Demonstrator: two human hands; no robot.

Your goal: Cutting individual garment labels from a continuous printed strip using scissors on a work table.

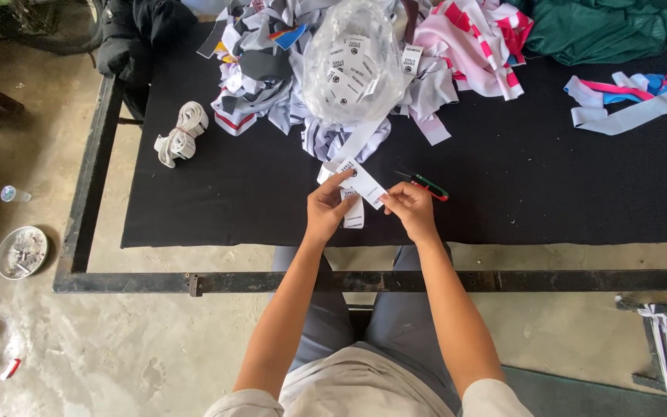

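Pinching one white label strip: left hand, right hand, both grips closed on it; one snipper beside.

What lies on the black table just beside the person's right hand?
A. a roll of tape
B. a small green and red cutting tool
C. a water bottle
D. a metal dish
B: a small green and red cutting tool lies on the black table right beside the right hand.

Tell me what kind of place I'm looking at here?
Probably a small garment workshop. Both hands, left hand and right hand, hold a white label strip over a black cloth-covered table, with piled fabric scraps, a clear bag of labels and thread snips.
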